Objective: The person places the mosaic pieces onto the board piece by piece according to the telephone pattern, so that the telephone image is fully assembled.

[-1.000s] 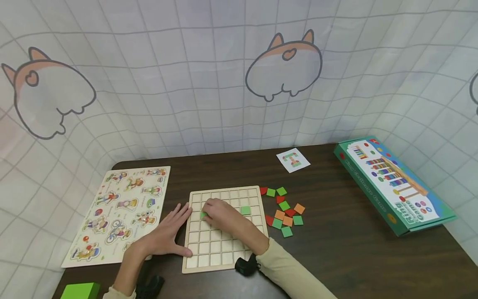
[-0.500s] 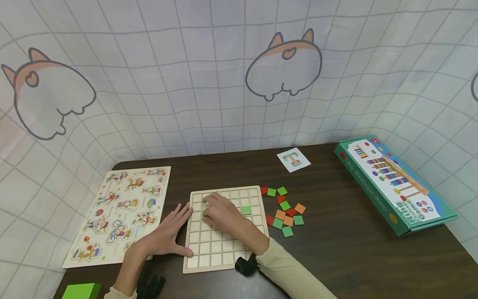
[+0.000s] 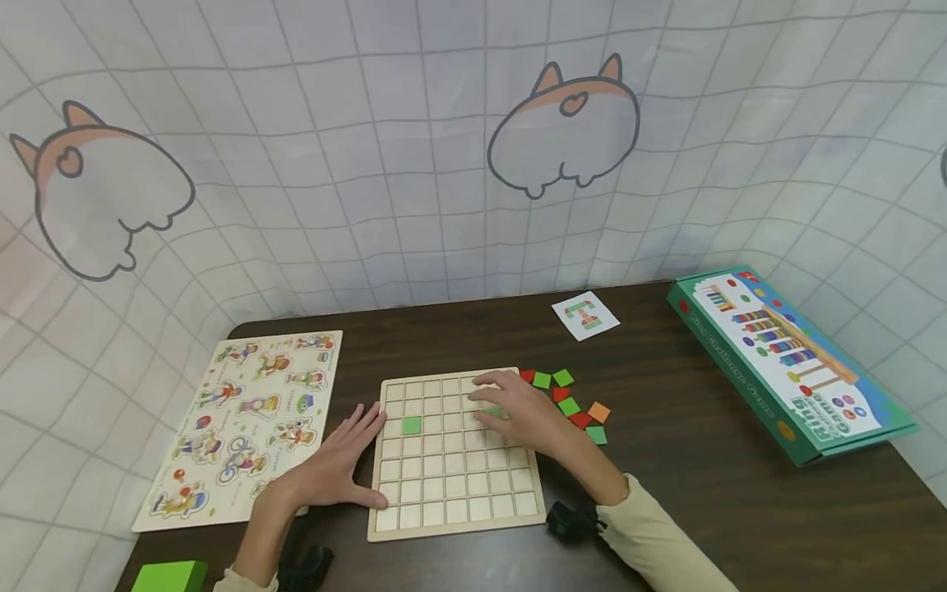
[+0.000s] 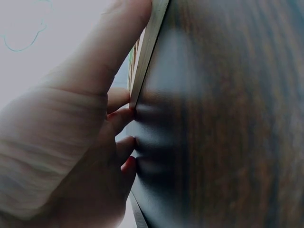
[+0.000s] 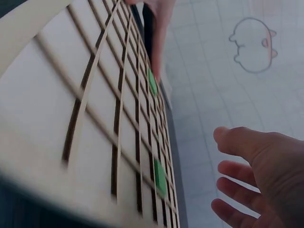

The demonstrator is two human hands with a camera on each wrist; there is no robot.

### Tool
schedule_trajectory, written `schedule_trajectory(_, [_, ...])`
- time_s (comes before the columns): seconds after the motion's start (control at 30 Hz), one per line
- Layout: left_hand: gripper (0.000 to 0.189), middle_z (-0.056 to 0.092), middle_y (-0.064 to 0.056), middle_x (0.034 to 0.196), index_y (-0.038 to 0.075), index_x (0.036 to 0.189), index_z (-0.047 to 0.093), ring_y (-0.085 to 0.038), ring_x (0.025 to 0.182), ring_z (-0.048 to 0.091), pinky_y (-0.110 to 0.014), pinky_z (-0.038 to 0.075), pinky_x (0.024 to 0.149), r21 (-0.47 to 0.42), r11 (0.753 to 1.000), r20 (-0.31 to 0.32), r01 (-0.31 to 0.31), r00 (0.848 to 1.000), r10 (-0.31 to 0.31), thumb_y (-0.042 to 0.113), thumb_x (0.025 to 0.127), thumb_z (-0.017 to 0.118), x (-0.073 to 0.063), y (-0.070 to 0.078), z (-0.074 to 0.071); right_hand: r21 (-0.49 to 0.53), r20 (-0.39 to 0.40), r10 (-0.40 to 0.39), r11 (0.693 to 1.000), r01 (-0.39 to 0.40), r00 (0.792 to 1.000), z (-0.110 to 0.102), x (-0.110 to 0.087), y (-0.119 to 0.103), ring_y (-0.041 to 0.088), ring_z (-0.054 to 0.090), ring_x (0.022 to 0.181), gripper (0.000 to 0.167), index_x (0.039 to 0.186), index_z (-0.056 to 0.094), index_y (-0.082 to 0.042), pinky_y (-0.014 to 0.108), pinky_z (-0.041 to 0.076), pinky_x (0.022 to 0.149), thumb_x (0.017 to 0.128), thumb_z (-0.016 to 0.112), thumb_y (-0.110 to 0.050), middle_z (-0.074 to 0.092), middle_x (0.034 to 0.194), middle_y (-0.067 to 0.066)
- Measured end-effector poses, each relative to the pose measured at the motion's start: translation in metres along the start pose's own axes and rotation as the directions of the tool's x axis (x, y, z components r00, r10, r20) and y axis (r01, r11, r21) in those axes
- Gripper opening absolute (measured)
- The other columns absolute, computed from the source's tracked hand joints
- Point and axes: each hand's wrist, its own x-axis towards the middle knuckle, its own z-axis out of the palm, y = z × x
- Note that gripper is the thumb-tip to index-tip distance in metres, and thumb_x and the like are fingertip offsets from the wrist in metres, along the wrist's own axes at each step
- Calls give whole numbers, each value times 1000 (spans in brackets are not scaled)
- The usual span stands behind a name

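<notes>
A wooden grid board (image 3: 444,477) lies on the dark table, with one green square tile (image 3: 411,425) in a cell at its left. At the board's left edge, my left hand (image 3: 325,473) rests with fingers and thumb spread, touching the rim. My right hand (image 3: 528,415) hovers above the board's upper right part, partly covering a second green tile (image 3: 493,412) there. In the right wrist view, the right hand (image 5: 256,175) is raised off the board, fingers relaxed and holding nothing; both green tiles show in the grid.
Loose green, red and orange tiles (image 3: 569,406) lie right of the board, some hidden by my right arm. A pattern card (image 3: 585,316) is behind them. A game box (image 3: 787,362) stands at right, a picture puzzle board (image 3: 244,427) at left, a green block (image 3: 170,576) front left.
My right hand has left the left green tile, now uncovered in its cell, and moved right across the board toward the other green tile. The left hand stays in place.
</notes>
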Motion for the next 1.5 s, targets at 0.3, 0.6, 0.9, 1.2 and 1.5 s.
schedule_trajectory(0.3, [121, 7, -19, 164, 5, 156, 11, -49, 148, 1, -71, 13, 112, 8, 1000, -9, -9, 1000, 9, 55, 71, 79, -1, -3, 2, -13, -61, 63, 998, -64, 996, -24, -31, 39, 30, 57, 118, 30, 117, 69, -9, 44, 54, 87, 90, 70, -21, 60, 128, 12])
schedule_trajectory(0.6, [121, 7, -20, 163, 4, 156, 12, -49, 148, 2, -69, 12, 113, -2, 1000, -6, -7, 1000, 7, 55, 71, 80, 0, 0, 1, 8, -66, 122, 993, -122, 990, -40, -39, 57, 33, 54, 120, 33, 118, 68, -5, 49, 51, 93, 89, 70, -21, 59, 130, 14])
schedule_trajectory(0.9, [121, 7, -20, 163, 4, 156, 12, -49, 148, 2, -70, 12, 113, 2, 1000, -9, -2, 1000, 2, 55, 70, 80, 0, 2, 0, 10, -67, 124, 992, -124, 990, -41, -38, 60, 33, 55, 120, 32, 119, 68, -6, 49, 51, 93, 90, 69, -20, 59, 130, 14])
schedule_trajectory(1.2, [121, 8, -20, 163, 4, 156, 12, -49, 148, 2, -70, 13, 112, 3, 1000, -9, -7, 1000, 7, 55, 70, 81, 0, 0, 2, 13, -34, 139, 990, -138, 990, -38, -37, 59, 34, 56, 119, 31, 118, 68, -4, 51, 50, 94, 91, 68, -17, 60, 128, 15])
schedule_trajectory(1.5, [122, 7, -20, 163, 4, 156, 11, -49, 148, 2, -70, 13, 112, 4, 1000, -11, -11, 1000, 11, 55, 70, 81, 0, 0, 1, 112, -18, 190, 976, -187, 982, -24, -21, 56, 23, 64, 88, 29, 117, 67, 1, 32, 54, 73, 92, 65, -12, 64, 118, 16])
